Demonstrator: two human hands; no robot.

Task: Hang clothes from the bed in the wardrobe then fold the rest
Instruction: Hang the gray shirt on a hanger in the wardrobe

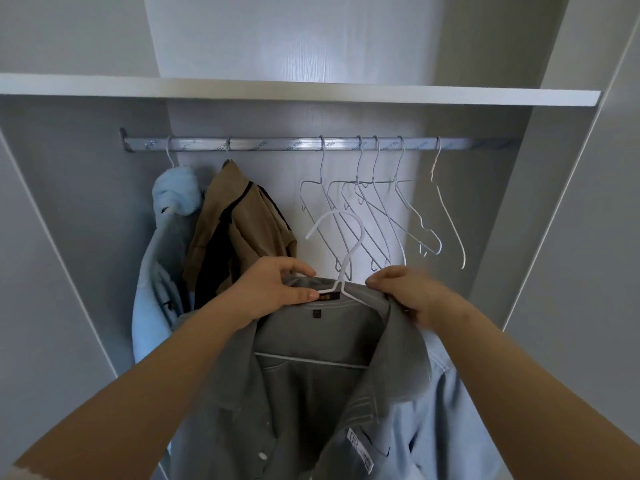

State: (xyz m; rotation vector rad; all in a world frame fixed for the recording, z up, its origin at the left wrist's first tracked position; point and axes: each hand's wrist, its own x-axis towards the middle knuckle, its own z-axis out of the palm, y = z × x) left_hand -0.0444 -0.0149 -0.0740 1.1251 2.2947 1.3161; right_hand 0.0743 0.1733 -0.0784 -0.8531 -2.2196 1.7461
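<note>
A grey collared shirt (311,386) sits on a white wire hanger (341,237) held up in front of the open wardrobe. My left hand (273,289) pinches the back of the shirt's collar beside the hanger's neck. My right hand (412,292) grips the collar's right side. The hanger's hook points up, well below the metal rail (277,144). A light blue garment (446,403) shows under the grey shirt at the lower right.
On the rail hang a light blue garment (162,258) and a tan and black one (239,230) at the left, and several empty wire hangers (377,209) at the right. A white shelf (311,91) runs above the rail. Wardrobe side panels (547,237) flank the opening.
</note>
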